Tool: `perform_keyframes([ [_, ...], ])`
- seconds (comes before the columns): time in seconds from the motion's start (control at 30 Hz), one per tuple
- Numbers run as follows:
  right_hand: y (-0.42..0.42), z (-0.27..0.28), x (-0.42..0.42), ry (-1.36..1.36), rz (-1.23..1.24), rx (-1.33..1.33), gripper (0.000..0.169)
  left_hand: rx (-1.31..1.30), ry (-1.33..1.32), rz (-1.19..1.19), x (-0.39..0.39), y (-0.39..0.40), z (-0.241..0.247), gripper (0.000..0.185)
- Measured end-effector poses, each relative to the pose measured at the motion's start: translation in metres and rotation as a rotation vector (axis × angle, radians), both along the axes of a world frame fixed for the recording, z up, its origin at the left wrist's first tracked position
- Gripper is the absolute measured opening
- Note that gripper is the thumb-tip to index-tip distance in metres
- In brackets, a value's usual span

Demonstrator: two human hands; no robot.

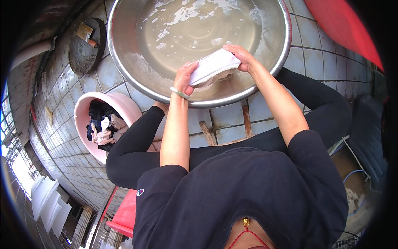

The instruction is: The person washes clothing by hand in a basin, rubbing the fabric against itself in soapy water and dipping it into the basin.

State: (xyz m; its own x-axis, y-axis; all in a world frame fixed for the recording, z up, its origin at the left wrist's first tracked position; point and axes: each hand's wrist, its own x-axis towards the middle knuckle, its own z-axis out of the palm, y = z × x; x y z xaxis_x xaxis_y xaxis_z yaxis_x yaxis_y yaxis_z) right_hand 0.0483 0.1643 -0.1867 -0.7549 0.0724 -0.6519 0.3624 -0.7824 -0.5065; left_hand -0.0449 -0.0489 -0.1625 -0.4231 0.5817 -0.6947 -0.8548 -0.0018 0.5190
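A folded white cloth (pixel 214 67) is stretched between my two hands over a large round stainless steel basin (pixel 119 67). My left hand (pixel 185 79), with a pale bangle at the wrist, grips its near left end. At the far right end, my right hand (pixel 241 57) holds the cloth too. A beige part of the fabric hangs beneath the white band. Cloudy water (pixel 199 34) with patches of foam fills the lower part of the basin. The fingers under the cloth are partly hidden.
Left of my leg, a tilted pink tub (pixel 82 124) holds dark and pale clothes (pixel 104 135). A cleaver (pixel 85 34) lies on a round chopping board (pixel 79 56) beyond it. Wooden stool legs (pixel 246 121) show below the basin. Something red (pixel 345 28) stands at the upper right.
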Motion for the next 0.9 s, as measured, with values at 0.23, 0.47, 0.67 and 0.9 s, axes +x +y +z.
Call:
perform_keyframes([
  [0.23,-0.041,0.026,-0.011,0.228,0.106,0.447,0.021,0.297,-0.124,0.209,0.016,0.008,-0.019,0.036],
  [0.47,-0.087,0.026,-0.026,0.024,0.233,1.357,0.039,0.023,-0.221,0.459,0.056,0.046,0.002,0.036],
  [0.67,-0.094,0.053,-0.028,0.255,0.196,1.399,0.038,0.193,0.032,0.7,0.061,0.039,0.002,0.038],
  [0.9,-0.1,0.079,-0.023,0.309,0.124,1.368,0.041,0.35,-0.105,0.501,0.059,0.043,-0.02,0.025],
])
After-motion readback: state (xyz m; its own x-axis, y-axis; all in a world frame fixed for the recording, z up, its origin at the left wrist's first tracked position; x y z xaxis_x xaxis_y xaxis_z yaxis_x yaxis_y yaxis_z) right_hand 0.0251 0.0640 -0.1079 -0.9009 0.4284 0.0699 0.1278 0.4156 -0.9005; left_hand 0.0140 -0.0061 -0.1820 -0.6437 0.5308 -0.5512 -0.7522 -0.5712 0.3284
